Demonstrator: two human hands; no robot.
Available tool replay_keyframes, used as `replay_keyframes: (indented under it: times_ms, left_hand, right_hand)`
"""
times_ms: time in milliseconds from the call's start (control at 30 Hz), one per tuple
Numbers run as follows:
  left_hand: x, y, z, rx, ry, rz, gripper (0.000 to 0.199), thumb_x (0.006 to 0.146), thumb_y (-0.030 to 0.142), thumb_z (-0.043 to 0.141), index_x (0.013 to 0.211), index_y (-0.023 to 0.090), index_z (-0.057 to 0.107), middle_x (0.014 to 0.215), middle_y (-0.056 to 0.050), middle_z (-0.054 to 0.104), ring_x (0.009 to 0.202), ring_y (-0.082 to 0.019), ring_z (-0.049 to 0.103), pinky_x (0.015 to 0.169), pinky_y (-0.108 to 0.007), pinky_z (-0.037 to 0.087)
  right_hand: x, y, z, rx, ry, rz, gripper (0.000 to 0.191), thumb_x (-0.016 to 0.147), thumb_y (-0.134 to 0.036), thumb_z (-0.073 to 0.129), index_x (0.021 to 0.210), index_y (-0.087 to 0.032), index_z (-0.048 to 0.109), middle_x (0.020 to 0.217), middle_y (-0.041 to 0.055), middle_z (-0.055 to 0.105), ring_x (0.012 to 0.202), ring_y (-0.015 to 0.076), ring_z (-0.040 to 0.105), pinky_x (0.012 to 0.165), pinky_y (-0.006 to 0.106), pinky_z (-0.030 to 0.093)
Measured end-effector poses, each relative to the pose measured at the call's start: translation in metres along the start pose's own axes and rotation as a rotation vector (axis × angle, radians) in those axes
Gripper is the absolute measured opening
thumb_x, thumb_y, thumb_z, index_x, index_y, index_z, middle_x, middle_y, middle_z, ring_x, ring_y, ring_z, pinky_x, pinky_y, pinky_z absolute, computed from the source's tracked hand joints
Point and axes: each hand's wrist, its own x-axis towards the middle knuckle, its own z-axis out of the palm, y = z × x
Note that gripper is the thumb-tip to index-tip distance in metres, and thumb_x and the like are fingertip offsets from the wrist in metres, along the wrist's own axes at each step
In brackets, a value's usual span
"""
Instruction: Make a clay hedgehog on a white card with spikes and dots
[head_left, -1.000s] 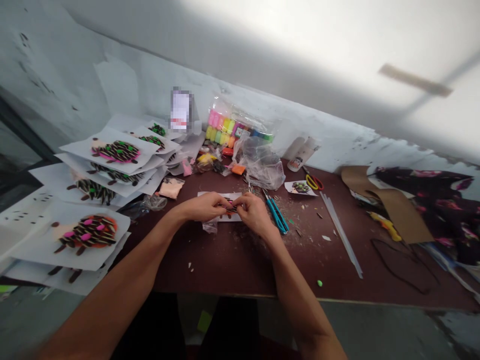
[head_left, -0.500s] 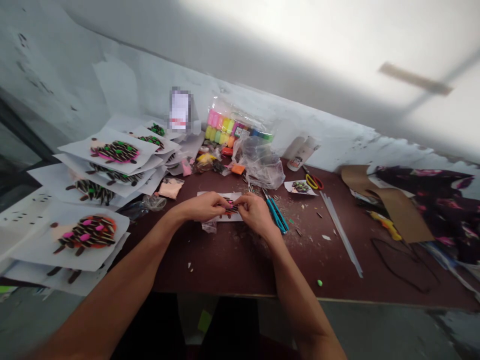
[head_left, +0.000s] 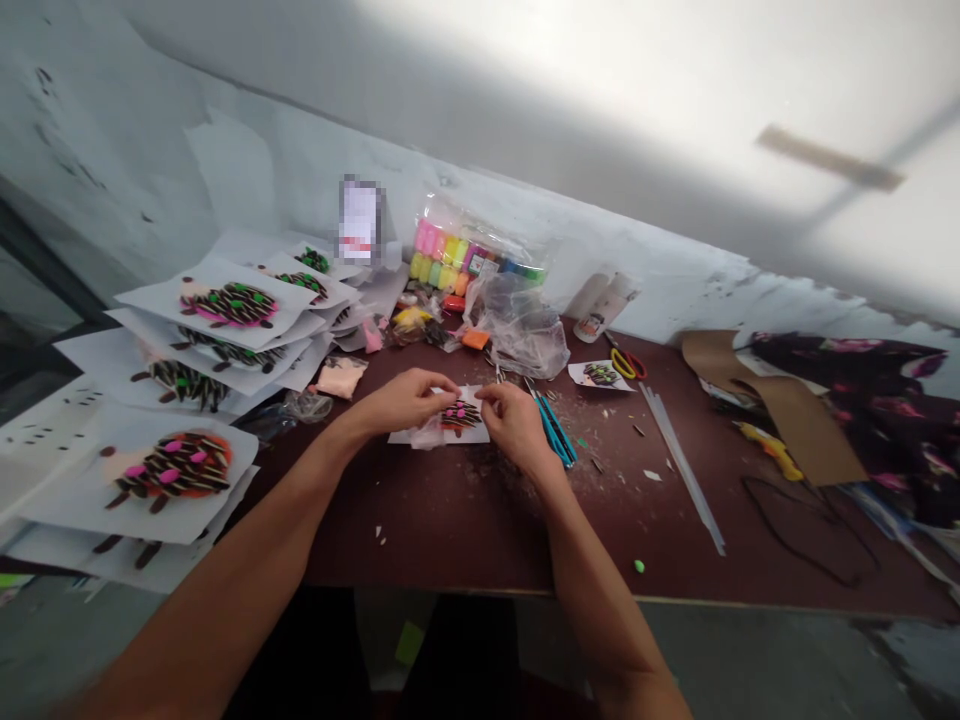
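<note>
A white card [head_left: 472, 436] lies on the dark red table, bearing a hedgehog figure [head_left: 460, 413] in brown and orange with pink dots. My left hand [head_left: 409, 400] is over the card's left part, its fingers bent and close together beside a crumpled clear plastic bag [head_left: 429, 434]. At the card's right edge is my right hand [head_left: 511, 418], thumb and forefinger pinched; anything between them is too small to make out. Teal-handled scissors [head_left: 553, 430] lie just right of that hand.
Stacked hedgehog cards [head_left: 225, 345] fill the left side. Clay packs [head_left: 442, 258] and a plastic bag [head_left: 525, 325] stand behind the hands. Further right are a white bottle [head_left: 606, 306], yellow-and-red scissors [head_left: 628, 363], glue sticks [head_left: 682, 468] and a yellow glue gun [head_left: 772, 450].
Both hands have drawn back a little from the hedgehog figure, the left one up and leftward, so more of the figure shows. The clear bag now lies higher, over the card's left part.
</note>
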Motion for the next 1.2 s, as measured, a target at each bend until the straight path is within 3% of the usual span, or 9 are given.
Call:
replay_keyframes:
  times_ms: [67,200,333,467,700,867,1033,1200]
  left_hand:
    - [0.001,0.0,-0.001,-0.073,0.119,-0.001,0.047,0.088,0.048,0.052,0.112,0.011,0.067,0.061,0.001,0.057,0.049,-0.011,0.047,0.048,-0.022,0.037]
    - [0.003,0.002,-0.003,-0.157,0.245,0.099,0.046,0.086,0.04,0.057,0.121,0.012,0.062,0.076,-0.002,0.064,0.059,-0.011,0.054,0.055,-0.023,0.045]
    - [0.001,0.003,-0.001,-0.201,0.25,0.121,0.05,0.079,0.041,0.067,0.12,0.012,0.064,0.082,-0.004,0.07,0.067,-0.013,0.06,0.06,-0.025,0.049]
    - [0.002,0.002,0.001,-0.272,0.303,0.082,0.058,0.071,0.048,0.075,0.115,0.012,0.065,0.084,-0.006,0.072,0.068,-0.016,0.064,0.059,-0.026,0.05]
    - [0.01,-0.015,-0.009,-0.261,0.542,0.036,0.041,0.078,0.045,0.063,0.103,0.012,0.065,0.088,-0.009,0.075,0.058,-0.014,0.062,0.051,-0.024,0.046]
    - [0.012,-0.029,-0.014,0.214,0.65,-0.033,0.023,0.083,0.025,0.056,0.097,0.016,0.072,0.095,-0.011,0.076,0.084,-0.023,0.068,0.08,-0.033,0.052]
    - [0.011,-0.037,-0.008,0.555,0.574,-0.046,0.033,0.085,0.016,0.047,0.102,0.016,0.075,0.108,-0.014,0.073,0.104,-0.028,0.066,0.094,-0.037,0.049]
    - [0.011,-0.044,-0.008,0.721,0.478,-0.067,0.035,0.087,0.02,0.046,0.102,0.015,0.077,0.106,-0.015,0.072,0.104,-0.03,0.063,0.095,-0.039,0.049]
  right_hand:
    - [0.0,-0.002,0.0,0.195,0.017,0.005,0.023,0.09,-0.029,0.055,0.091,-0.017,0.074,0.08,0.0026,0.069,0.069,0.0139,0.057,0.066,0.024,0.042]
    - [0.001,-0.01,0.0,0.551,-0.105,0.022,0.043,0.091,-0.055,0.049,0.078,-0.018,0.067,0.067,0.0001,0.062,0.06,0.0126,0.052,0.058,0.023,0.04]
    - [0.002,-0.011,0.003,0.683,-0.104,0.073,0.037,0.078,-0.056,0.065,0.074,-0.019,0.061,0.065,-0.0016,0.059,0.059,0.0118,0.051,0.057,0.022,0.041]
    - [0.004,-0.005,0.006,0.694,-0.027,0.09,0.032,0.08,-0.051,0.063,0.074,-0.02,0.058,0.065,-0.0022,0.057,0.059,0.0114,0.048,0.056,0.022,0.04]
    - [0.012,0.02,-0.001,0.449,0.258,0.147,0.019,0.083,-0.037,0.051,0.075,-0.02,0.057,0.069,-0.0001,0.06,0.066,0.0148,0.055,0.065,0.025,0.043]
    - [0.01,0.025,-0.012,0.116,0.322,0.216,0.019,0.085,-0.027,0.051,0.096,-0.018,0.064,0.086,0.0065,0.072,0.077,0.0202,0.065,0.073,0.029,0.044]
    - [0.008,0.021,-0.018,-0.132,0.29,0.334,0.028,0.089,-0.022,0.057,0.116,-0.015,0.061,0.09,0.01,0.074,0.079,0.0226,0.068,0.069,0.027,0.041]
    - [0.007,0.019,-0.022,-0.353,0.135,0.376,0.016,0.095,-0.022,0.052,0.102,-0.019,0.066,0.096,0.0101,0.074,0.082,0.0196,0.067,0.069,0.026,0.038]
